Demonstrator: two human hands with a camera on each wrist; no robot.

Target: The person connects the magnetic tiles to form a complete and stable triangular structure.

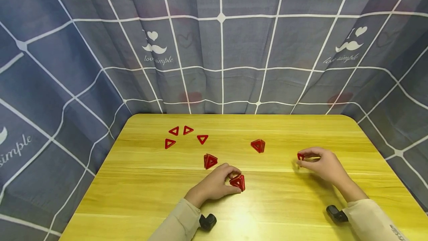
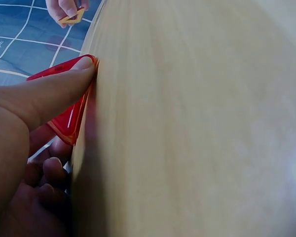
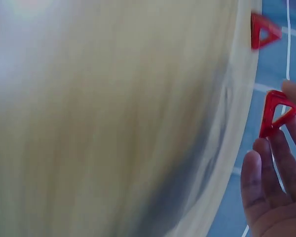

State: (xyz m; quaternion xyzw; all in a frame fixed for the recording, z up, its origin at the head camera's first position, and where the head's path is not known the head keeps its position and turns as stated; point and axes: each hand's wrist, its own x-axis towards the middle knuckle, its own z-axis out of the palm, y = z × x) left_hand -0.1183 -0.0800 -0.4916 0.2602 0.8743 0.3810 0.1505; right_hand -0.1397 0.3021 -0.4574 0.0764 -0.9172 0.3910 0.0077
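My left hand [image 1: 215, 183] grips a pyramid of red triangle frames [image 1: 239, 179] at the table's middle, thumb on the near side and fingers behind. The left wrist view has the thumb pressed along the pyramid's red face [image 2: 69, 121], low against the tabletop. Over to the right, my right hand [image 1: 324, 164] pinches a single red triangle frame [image 1: 299, 156] just above the table. From the right wrist, that triangle frame [image 3: 268, 116] is held by its edges between thumb and fingertips, its centre see-through. Whether it touches the wood cannot be told.
Two more red pyramids stand on the table, one [image 1: 210, 161] just beyond my left hand, another [image 1: 258, 145] farther back. Several flat red triangle frames [image 1: 199, 137] lie at the back left. A grey checked curtain [image 1: 200, 55] hangs behind the yellow wooden table [image 1: 150, 196].
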